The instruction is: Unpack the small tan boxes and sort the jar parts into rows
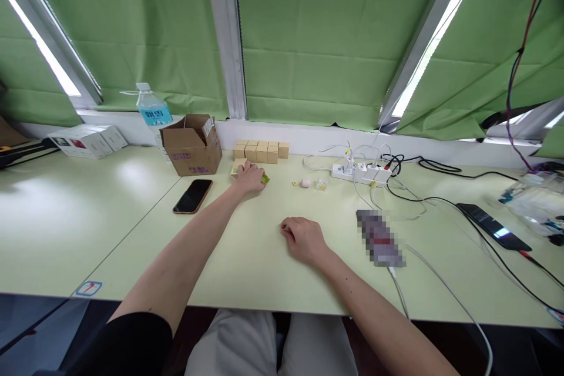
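My left hand (pixel 251 178) reaches forward on the table, fingers bent, by a small cardboard box (pixel 237 165). At its thumb side a small green item (pixel 265 178) sticks out; most of that item is hidden by the hand. Resting on the table nearer to me, my right hand (pixel 304 239) has its fingers curled in with the thumb. Whatever may be between those fingers is hidden. Between and beyond the hands lie a small pale pink piece (pixel 305 183), a tiny yellow piece (pixel 294 184) and a clear piece with yellow in it (pixel 321 185).
Several small cardboard boxes (pixel 262 151) stand in a row at the back. An open carton (pixel 190 150), a water bottle (pixel 153 108) and a phone (pixel 192 196) are on the left. Rightward are a power strip (pixel 361 174), a blurred-out phone (pixel 379 239), cables and another dark phone (pixel 493 227).
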Available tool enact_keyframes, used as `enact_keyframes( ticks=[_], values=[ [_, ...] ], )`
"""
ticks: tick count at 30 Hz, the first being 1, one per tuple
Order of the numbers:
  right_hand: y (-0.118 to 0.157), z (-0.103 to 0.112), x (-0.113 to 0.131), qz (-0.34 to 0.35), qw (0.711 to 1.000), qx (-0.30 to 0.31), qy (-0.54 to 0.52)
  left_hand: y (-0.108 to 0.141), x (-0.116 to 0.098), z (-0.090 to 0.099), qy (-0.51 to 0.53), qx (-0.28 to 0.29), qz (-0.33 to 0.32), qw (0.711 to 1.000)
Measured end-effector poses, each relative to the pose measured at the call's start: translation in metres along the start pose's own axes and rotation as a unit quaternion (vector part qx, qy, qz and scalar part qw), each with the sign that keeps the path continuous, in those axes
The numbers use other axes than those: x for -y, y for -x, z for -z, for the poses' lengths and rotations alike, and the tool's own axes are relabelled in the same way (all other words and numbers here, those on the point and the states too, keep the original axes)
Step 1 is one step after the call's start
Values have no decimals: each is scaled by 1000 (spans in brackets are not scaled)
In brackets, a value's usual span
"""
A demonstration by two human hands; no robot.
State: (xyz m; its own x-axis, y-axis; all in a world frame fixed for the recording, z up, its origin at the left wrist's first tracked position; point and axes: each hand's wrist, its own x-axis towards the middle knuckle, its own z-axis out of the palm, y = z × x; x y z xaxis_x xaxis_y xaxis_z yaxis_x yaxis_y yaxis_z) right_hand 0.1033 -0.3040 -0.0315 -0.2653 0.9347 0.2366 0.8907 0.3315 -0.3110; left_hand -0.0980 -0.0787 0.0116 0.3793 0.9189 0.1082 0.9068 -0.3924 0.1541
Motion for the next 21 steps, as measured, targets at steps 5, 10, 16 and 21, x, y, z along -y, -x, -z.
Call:
enact_keyframes(
  ticks=[5, 10, 16, 21],
  values=[
    [0, 1, 0, -2, 1000, 5, 5, -4, 3, 1, -26, 3, 8, 1000],
    [0, 1, 1, -2, 1000, 5, 7, -4, 2, 5, -33, 10, 4, 999],
    [0, 1, 1, 0, 1000, 8, 8, 1, -3, 11, -46, 9, 14, 999],
    [0, 0, -1, 1, 1000, 6, 7, 17, -9, 14, -52, -28, 23, 998]
  ],
)
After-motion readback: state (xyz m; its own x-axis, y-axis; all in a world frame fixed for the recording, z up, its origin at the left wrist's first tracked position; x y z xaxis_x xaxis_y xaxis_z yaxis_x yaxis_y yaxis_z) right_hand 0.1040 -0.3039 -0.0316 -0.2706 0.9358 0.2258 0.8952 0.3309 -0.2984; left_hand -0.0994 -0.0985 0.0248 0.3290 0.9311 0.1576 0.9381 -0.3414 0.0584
